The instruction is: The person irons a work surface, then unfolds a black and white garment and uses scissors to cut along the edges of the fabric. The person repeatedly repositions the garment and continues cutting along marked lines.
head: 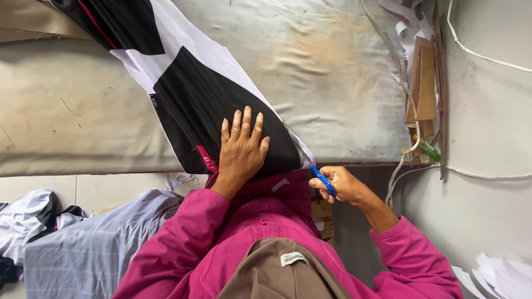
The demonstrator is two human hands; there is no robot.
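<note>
Along the table's (72,122) far edge we see cardboard pieces (425,83), white paper strips and cords. Our left hand (241,147) lies flat, fingers spread, on the black-and-white fabric (188,94) draped across the padded top. Our right hand (343,184) grips blue-handled scissors (322,180) at the cloth's corner.

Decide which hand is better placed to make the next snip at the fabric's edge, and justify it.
Probably the right hand: it holds the blue-handled scissors at the black-and-white fabric edge, while the left hand lies flat on the cloth.
</note>
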